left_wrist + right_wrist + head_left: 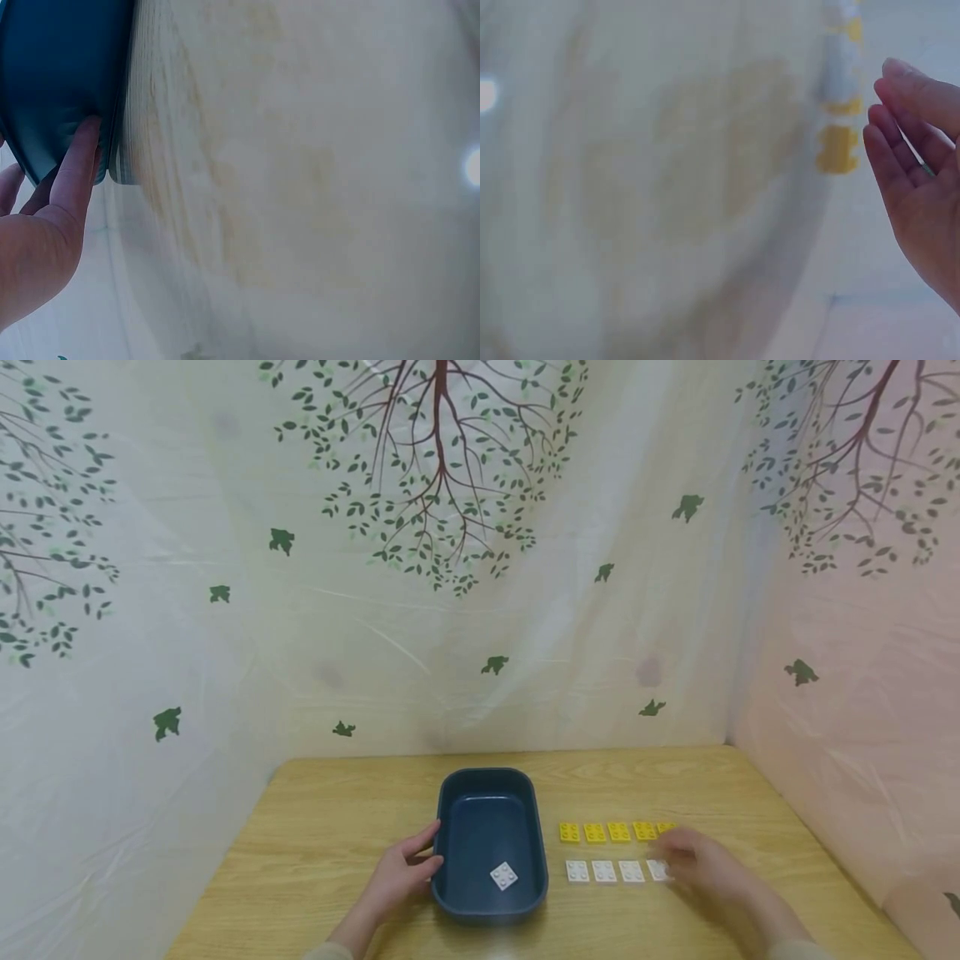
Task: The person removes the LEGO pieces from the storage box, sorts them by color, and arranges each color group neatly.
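Note:
A dark blue rectangular tray (pixel 491 906) lies on the wooden table, with one white toy brick (pixel 504 876) inside near its front. My left hand (pixel 401 872) is at the tray's left side, fingertips against its wall; the left wrist view shows a straight digit (pixel 75 165) pressed on the outer side. To the tray's right, my right hand (pixel 701 864) hovers, blurred, at the right end of two brick rows. It partly covers the last yellow brick (pixel 666 828) and the last white brick (pixel 658 870). The right wrist view shows its fingers (pixel 889 154) loosely bent with nothing between them.
Several yellow bricks (pixel 595 832) form the far row, and several white bricks (pixel 604 871) the near row. The wooden table (pixel 337 810) ends at the back against a hanging sheet (pixel 420 693) printed with trees and birds. Similar sheets hang on both sides.

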The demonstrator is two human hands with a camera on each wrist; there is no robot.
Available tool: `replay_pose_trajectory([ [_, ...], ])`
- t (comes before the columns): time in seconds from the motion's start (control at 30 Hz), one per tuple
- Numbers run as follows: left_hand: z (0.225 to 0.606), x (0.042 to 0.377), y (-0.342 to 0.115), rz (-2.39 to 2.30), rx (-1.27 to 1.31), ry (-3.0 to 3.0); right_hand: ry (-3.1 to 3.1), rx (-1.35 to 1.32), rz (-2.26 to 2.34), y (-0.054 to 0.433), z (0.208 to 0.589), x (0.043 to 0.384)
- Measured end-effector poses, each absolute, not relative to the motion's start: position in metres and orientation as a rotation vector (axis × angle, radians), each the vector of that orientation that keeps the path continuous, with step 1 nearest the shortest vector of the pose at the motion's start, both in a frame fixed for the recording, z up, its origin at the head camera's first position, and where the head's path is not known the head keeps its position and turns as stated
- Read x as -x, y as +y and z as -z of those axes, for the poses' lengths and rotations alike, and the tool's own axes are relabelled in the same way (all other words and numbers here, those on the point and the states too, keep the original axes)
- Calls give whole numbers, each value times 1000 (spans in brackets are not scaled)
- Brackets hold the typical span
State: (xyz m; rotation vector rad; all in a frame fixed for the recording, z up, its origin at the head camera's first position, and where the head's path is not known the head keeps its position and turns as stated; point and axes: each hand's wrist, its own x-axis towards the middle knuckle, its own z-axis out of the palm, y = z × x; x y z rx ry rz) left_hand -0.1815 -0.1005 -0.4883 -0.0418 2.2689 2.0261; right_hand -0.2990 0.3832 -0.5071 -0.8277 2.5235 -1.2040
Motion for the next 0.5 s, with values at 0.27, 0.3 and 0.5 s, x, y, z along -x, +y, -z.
replay_pose_trajectory([
  [0.27,488,183,-102,-2034,41,2248,2667,1108,1087,348,473,296],
  [0.3,488,183,-102,-2031,39,2252,2651,1129,1093,342,471,296],
  [0.5,489,182,-101,-2002,45,2286,2522,1214,1122,310,460,297],
])
